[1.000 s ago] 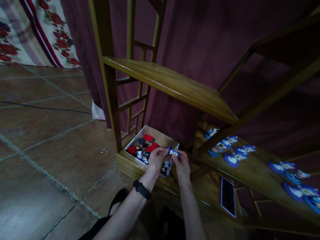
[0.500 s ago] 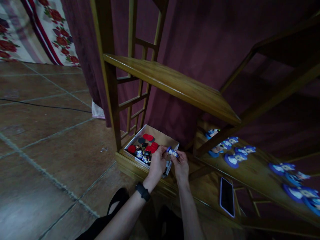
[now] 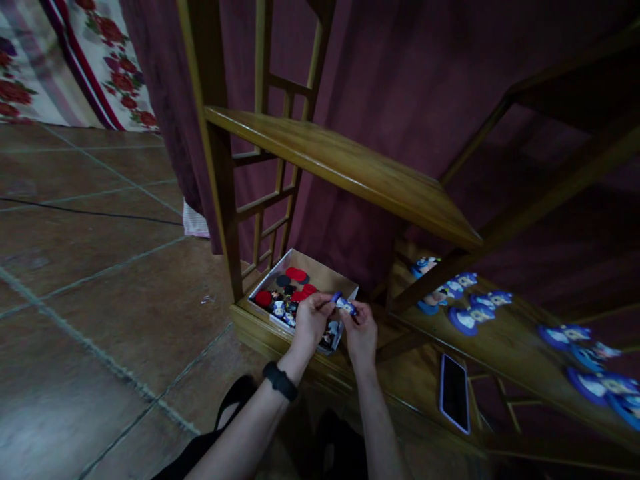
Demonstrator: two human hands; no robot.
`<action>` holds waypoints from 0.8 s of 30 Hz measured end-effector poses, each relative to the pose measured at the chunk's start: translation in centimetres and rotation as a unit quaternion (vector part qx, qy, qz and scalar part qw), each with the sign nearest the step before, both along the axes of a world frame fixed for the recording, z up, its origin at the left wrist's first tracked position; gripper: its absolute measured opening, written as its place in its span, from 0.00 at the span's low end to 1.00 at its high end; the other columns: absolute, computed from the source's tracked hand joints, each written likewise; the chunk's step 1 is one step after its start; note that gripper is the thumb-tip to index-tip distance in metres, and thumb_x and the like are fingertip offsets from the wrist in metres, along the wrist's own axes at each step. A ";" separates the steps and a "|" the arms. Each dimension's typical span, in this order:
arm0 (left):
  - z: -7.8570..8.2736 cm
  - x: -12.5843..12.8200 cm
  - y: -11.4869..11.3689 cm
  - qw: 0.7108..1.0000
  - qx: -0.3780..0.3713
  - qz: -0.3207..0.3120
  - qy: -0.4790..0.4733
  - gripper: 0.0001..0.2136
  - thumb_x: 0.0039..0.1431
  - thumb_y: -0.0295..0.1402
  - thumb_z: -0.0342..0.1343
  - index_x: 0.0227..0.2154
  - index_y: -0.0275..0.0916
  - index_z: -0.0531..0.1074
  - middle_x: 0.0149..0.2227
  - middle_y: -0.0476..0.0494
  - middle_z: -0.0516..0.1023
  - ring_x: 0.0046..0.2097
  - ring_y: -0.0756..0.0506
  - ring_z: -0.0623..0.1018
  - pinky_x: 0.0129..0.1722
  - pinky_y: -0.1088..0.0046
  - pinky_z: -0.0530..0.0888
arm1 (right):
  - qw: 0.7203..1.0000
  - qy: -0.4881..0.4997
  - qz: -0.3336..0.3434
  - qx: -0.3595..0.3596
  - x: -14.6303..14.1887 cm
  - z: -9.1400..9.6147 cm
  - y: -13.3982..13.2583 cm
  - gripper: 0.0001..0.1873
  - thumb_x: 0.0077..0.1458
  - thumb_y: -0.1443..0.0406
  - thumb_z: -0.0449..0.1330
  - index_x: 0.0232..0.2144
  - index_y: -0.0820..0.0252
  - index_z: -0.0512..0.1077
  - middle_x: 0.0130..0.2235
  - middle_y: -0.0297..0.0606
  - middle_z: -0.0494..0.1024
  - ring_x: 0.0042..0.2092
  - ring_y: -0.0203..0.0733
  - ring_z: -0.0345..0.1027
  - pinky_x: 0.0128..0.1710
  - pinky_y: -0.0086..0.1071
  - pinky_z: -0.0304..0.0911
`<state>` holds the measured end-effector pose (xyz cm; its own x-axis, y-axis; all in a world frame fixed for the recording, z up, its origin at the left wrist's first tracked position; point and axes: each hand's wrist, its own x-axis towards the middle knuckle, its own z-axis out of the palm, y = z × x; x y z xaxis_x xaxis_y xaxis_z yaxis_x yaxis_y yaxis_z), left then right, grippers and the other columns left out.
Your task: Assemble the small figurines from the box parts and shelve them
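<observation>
A small blue-and-white figurine (image 3: 345, 305) with a round blue base is held between my two hands, over the right side of a white box (image 3: 333, 273). My left hand (image 3: 313, 317), with a dark band on its wrist, pinches the base end. The fingers of my right hand (image 3: 361, 328) close on the figurine's other end. Inside the box lie red discs (image 3: 296, 274), dark discs (image 3: 283, 281) and several small figurines (image 3: 281, 309) in blue, white and black. My left hand hides part of the box's contents.
The box stands on a low wooden shelf unit, beneath a higher board (image 3: 340, 163). Several blue-and-white figurines (image 3: 470, 317) stand on the shelf at right. A phone (image 3: 455, 393) lies on the lower board. Purple curtain (image 3: 380, 133) hangs behind; tiled floor (image 3: 100, 300) spreads left.
My left hand and forearm have shifted slightly left, uncovering more of the box's near right corner. The figurine stays between both hands, almost in the same place.
</observation>
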<state>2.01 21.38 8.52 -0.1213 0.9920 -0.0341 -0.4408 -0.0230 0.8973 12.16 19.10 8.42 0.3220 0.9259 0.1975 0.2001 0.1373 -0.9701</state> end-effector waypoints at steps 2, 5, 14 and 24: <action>0.2 -0.2 -0.1 1.000 -0.003 -0.006 0.004 0.04 0.40 0.26 0.60 0.24 0.34 0.75 0.23 0.47 0.76 0.25 0.51 0.71 0.27 0.77 0.67 | 1.000 0.023 0.001 0.001 0.0 -0.1 0.1 0.14 0.44 0.61 0.60 0.35 0.58 0.68 0.34 0.34 0.75 0.36 0.38 0.70 0.37 0.32 0.65; 0.2 -0.3 -0.3 1.000 -0.010 0.012 0.018 0.06 0.37 0.27 0.62 0.23 0.34 0.76 0.23 0.46 0.76 0.25 0.51 0.71 0.27 0.78 0.67 | 0.998 0.055 0.001 -0.008 0.0 -0.4 0.3 0.15 0.43 0.61 0.60 0.35 0.59 0.68 0.33 0.35 0.75 0.34 0.38 0.69 0.34 0.32 0.66; 0.2 -0.5 -0.7 0.999 -0.031 -0.002 -0.011 0.08 0.36 0.30 0.65 0.23 0.34 0.76 0.21 0.47 0.75 0.23 0.51 0.71 0.26 0.76 0.68 | 1.000 0.016 0.013 -0.006 -0.2 -0.3 0.0 0.13 0.44 0.61 0.59 0.35 0.56 0.68 0.35 0.35 0.76 0.37 0.39 0.70 0.37 0.33 0.66; 0.6 0.0 -1.3 0.999 0.007 0.023 0.032 0.05 0.40 0.29 0.62 0.25 0.36 0.75 0.24 0.48 0.77 0.27 0.50 0.73 0.30 0.76 0.69 | 0.998 0.056 -0.008 -0.026 -0.2 -0.5 0.5 0.15 0.43 0.59 0.60 0.35 0.58 0.68 0.33 0.35 0.76 0.34 0.39 0.70 0.34 0.32 0.66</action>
<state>2.03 20.07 9.13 -0.1687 0.9856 -0.0114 -0.3803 -0.0544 0.9233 11.93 19.57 7.89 0.3537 0.9288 0.1108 0.0919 0.0833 -0.9923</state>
